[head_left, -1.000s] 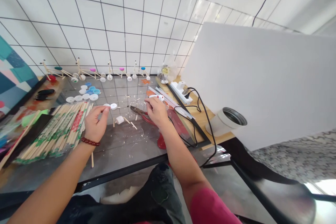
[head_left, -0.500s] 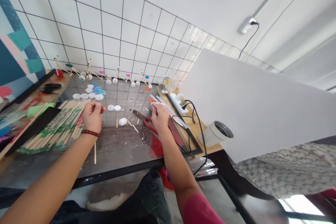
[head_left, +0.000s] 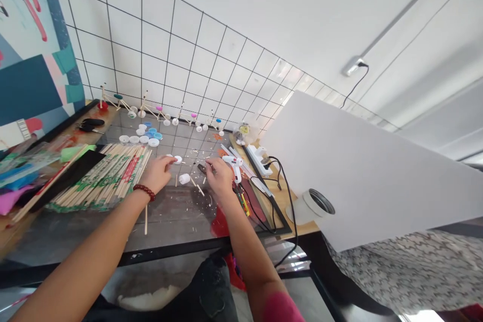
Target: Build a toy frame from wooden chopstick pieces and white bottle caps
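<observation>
My left hand (head_left: 156, 175), with a dark red bead bracelet at the wrist, reaches to two white bottle caps (head_left: 178, 159), its fingertips right beside them and partly covering one. The fingers are loosely bent and apart, with no held thing visible. My right hand (head_left: 221, 175) is over the pliers (head_left: 202, 167), hiding their handles; its thumb and finger are parted near the jaws. A white hot glue gun (head_left: 234, 165) lies just right of that hand. Between the hands are a small white cylinder (head_left: 184, 178) and short cut stick pieces (head_left: 199, 190).
Bundled wrapped chopsticks (head_left: 101, 176) lie at left. White and blue caps (head_left: 145, 136) stand behind. Small stick models on cap wheels (head_left: 169, 115) line the wire grid. A power strip (head_left: 260, 161), black cord (head_left: 294, 211), yellow cutter (head_left: 244, 204) and white pot (head_left: 309, 206) are at right.
My right hand has left the glue gun, which now lies on the table, and moved left to the pliers. My left hand has moved right to the two white caps. The view has shifted slightly.
</observation>
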A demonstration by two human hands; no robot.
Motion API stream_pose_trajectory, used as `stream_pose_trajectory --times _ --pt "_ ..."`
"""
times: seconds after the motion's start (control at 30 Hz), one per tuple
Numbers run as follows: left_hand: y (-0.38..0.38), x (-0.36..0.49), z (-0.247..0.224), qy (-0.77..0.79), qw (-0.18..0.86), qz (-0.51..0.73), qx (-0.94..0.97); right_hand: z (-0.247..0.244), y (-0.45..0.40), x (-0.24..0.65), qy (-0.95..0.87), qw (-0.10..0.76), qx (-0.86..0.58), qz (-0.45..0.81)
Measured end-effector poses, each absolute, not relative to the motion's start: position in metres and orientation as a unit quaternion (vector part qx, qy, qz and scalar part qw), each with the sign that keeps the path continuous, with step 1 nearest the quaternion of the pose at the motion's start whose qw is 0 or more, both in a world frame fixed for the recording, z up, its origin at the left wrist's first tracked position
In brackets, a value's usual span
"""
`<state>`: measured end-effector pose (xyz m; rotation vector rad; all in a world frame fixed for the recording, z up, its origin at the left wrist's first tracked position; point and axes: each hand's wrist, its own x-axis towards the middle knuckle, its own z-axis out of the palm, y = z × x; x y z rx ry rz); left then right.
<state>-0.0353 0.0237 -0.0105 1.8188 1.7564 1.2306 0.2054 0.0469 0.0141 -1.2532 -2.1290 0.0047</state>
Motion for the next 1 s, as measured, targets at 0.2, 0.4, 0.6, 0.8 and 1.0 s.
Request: stream_pose_trajectory --times 0.2,0.4,0.6,0.8,1.0 --pt "0.020 -0.035 -0.014 0.617 0.128 0.244 0.737 0.000 0.050 0.214 -0.802 0.317 -0.507 -0.001" --pt "0.019 -0.044 -0.008 0.624 0.100 0.208 0.747 0.003 0.049 0.222 -0.798 0.315 -0.513 -0.004" --pt "0.019 -0.055 0.001 0.601 0.104 0.112 0.785 0.003 0.045 0.218 -0.821 0.326 -0.468 0.005" --pt "0.011 -0.062 0.010 0.584 0.183 0.058 0.789 0.003 0.031 0.207 -0.879 0.300 -0.371 0.017" --pt "0.005 -0.062 0.012 0.572 0.210 0.051 0.792 0.013 0.027 0.209 -0.910 0.223 -0.349 0.019"
